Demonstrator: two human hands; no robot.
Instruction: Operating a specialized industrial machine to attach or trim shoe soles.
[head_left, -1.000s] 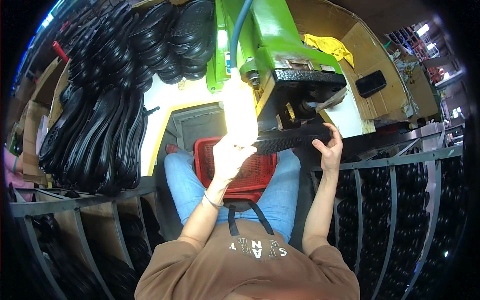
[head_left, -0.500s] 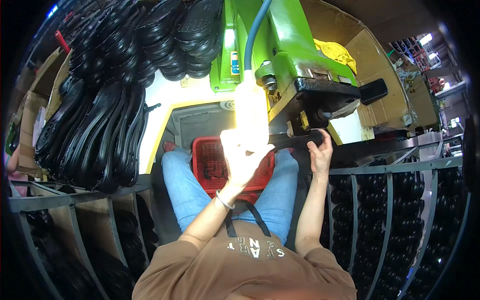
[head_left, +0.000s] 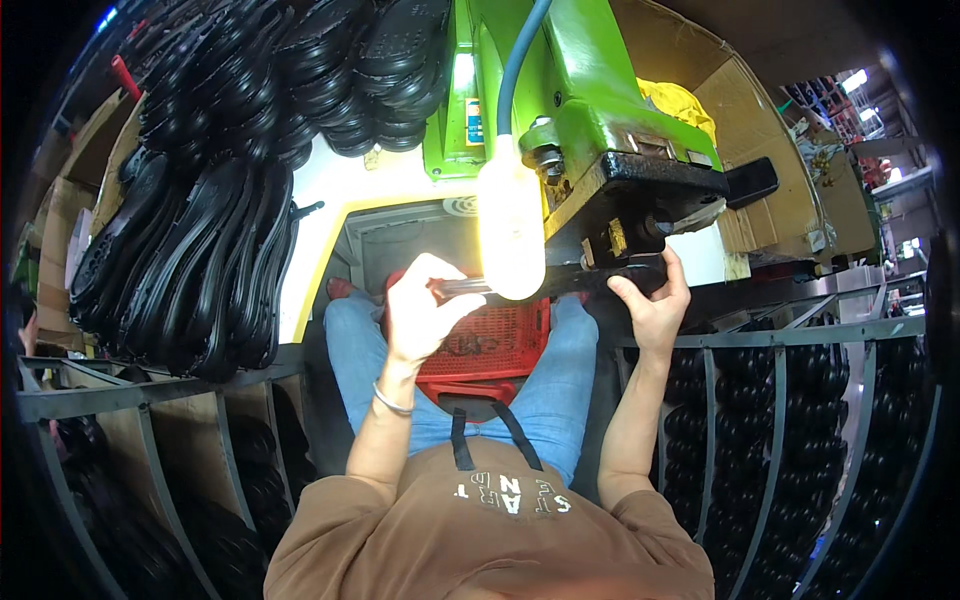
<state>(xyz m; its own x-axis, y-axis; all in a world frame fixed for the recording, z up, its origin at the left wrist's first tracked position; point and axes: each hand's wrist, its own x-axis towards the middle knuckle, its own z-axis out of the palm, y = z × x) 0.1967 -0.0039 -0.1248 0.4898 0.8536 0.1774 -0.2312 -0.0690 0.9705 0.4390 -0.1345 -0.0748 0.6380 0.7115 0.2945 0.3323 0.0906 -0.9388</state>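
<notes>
A long black shoe sole lies level between my hands, below the black head of a green machine. My left hand pinches its left end between thumb and fingers. At the other end, my right hand grips the sole, thumb in front and fingers at the far side. A brightly glowing lamp hangs in front of the sole and hides part of its middle. Whether the sole touches the machine head cannot be made out.
Stacks of black soles cover the table at the left. A red plastic basket sits between my knees. Slatted metal racks holding black soles flank me. Behind the machine stands a cardboard box with a yellow cloth.
My left hand has shifted left, out of the lamp's glare, and now shows pinching the sole's end. My right hand has moved slightly right, still on the sole.
</notes>
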